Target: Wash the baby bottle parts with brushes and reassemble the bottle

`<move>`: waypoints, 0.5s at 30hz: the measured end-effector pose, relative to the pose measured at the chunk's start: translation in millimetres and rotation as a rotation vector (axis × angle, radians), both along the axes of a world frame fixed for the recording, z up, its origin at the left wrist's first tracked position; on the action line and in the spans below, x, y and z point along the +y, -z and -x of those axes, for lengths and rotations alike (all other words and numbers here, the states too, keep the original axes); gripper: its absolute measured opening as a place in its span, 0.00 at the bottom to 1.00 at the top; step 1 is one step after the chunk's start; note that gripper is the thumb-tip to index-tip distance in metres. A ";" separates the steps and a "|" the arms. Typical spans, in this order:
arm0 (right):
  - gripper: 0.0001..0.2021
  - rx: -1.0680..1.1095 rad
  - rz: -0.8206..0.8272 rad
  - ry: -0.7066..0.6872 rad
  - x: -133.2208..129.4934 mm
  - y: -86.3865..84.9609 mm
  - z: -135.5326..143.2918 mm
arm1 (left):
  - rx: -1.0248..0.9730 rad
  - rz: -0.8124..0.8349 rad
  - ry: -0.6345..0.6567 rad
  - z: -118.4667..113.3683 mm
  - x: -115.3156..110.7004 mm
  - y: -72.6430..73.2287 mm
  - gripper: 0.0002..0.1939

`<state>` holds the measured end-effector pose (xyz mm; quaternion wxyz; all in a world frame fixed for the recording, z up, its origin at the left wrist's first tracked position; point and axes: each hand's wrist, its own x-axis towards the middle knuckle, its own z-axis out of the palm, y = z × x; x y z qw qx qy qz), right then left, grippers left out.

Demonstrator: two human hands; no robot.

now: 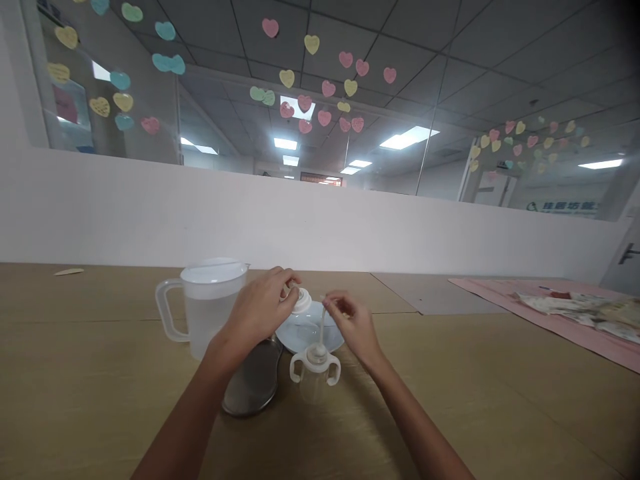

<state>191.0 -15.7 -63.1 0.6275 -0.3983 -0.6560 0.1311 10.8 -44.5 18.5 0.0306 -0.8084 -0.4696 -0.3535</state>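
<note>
My left hand (267, 300) holds a white bottle cap (301, 301) by its side, above a pale bowl (296, 332). Between the fingertips of my right hand (353, 323) is the top of a thin whitish stick or straw (323, 325), whose lower end reaches the mouth of a clear baby bottle (314, 385). The bottle stands upright on the table, with a white handle on each side. A dark metal tray (253, 380) lies left of it, partly behind my left forearm.
A translucent pitcher (200, 320) with liquid stands on the wooden table (100, 380) at left. A small flat piece (69, 272) lies at the far left. Pink cloth (505, 300) with crumpled material (575, 310) covers the right side. A white wall (300, 227) rises behind.
</note>
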 end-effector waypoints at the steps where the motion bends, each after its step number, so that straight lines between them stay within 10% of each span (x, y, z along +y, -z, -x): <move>1: 0.13 0.045 -0.013 0.023 3.6 -7.7 -1.8 | -0.010 -0.005 -0.015 0.7 -0.5 -0.7 0.12; 6: 0.14 0.032 0.056 0.136 32.8 -25.9 -16.4 | -0.015 0.003 -0.047 0.6 -0.5 -1.6 0.11; 15: 0.05 -0.581 0.397 0.127 77.7 10.7 -24.0 | 0.053 0.039 -0.038 -5.4 10.6 8.0 0.10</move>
